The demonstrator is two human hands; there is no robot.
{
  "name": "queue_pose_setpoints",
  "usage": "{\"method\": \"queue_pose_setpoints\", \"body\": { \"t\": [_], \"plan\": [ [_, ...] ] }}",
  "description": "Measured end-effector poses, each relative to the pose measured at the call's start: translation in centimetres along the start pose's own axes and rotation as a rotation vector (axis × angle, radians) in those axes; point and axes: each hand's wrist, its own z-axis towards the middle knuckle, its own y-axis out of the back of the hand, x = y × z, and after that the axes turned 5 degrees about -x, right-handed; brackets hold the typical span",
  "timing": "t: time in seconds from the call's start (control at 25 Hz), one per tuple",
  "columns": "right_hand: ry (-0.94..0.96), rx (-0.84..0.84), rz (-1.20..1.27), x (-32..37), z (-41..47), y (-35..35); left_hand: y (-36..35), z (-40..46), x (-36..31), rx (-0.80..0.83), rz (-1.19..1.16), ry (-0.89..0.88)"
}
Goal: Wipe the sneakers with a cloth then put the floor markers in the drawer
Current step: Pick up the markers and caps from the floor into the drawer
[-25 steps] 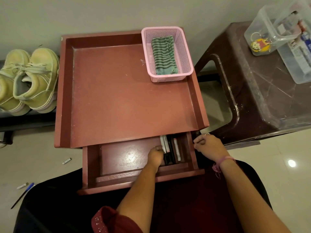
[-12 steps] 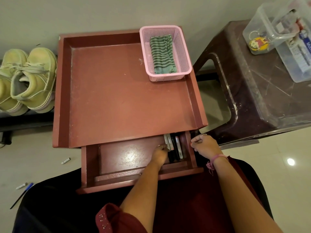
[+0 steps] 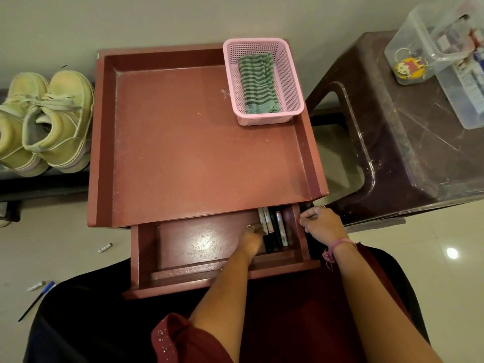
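Several markers [image 3: 273, 229] lie in the drawer [image 3: 146, 258]; my left hand [image 3: 252, 238] pinches one, best laid flush; my right hand [image 3: 320, 225] grips the drawer's side.

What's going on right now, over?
Left hand inside the open drawer, on the markers. Right hand grips the drawer's right side. Three markers on the floor. Nothing blocking.

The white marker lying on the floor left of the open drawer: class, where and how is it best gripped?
Pinch the white marker across its middle, coming straight down from above. It lies flat on the bare floor, apart from other things, so both long sides look free for thumb and finger.
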Motion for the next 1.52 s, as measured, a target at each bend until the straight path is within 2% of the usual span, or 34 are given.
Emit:
{"method": "queue_pose_setpoints", "body": {
  "t": [0.44,0.88,1.16,1.32,1.52],
  "plan": [
    [0.102,-0.016,-0.078,2.1,-1.2,-1.0,3.4,-2.5,-1.0,-0.009,-0.005,-0.011],
    [0.276,0.139,-0.068,11.1,-7.7,-8.6,16.1,-8.5,1.2,-0.075,0.03,-0.125],
    [0.431,0.23,-0.115,20.4,-13.0,-15.8,28.9,-13.5,1.7,-0.29,-0.08,-0.257],
    [0.488,0.34,-0.104,25.4,-16.5,-20.5,36.3,-15.8,4.3,-0.452,-0.188,-0.327],
    [0.494,0.52,-0.065,30.0,-19.5,-28.2,43.8,-15.6,12.5,-0.688,-0.379,-0.191]
  ]
}}
